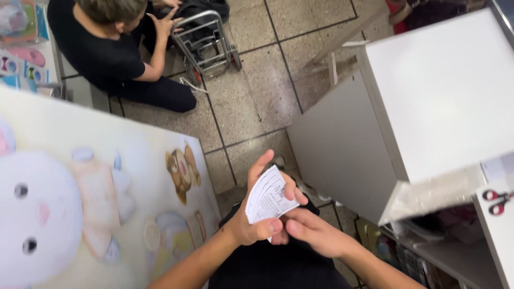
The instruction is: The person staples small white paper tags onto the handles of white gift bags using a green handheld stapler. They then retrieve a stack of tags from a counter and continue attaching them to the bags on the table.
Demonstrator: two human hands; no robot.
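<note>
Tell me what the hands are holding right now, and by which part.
The left hand grips a stack of white slips by its lower end; the right hand touches the bottom edge.

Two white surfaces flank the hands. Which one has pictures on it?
The white board on the left: it shows a pale bunny and a brown teddy bear. The white counter on the right is plain. The left hand holds a stack of paper slips between them.

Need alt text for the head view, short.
Left hand holds a fanned stack of white paper slips while the right hand touches its lower edge. Another person sits on the tiled floor by a metal cart.
</note>
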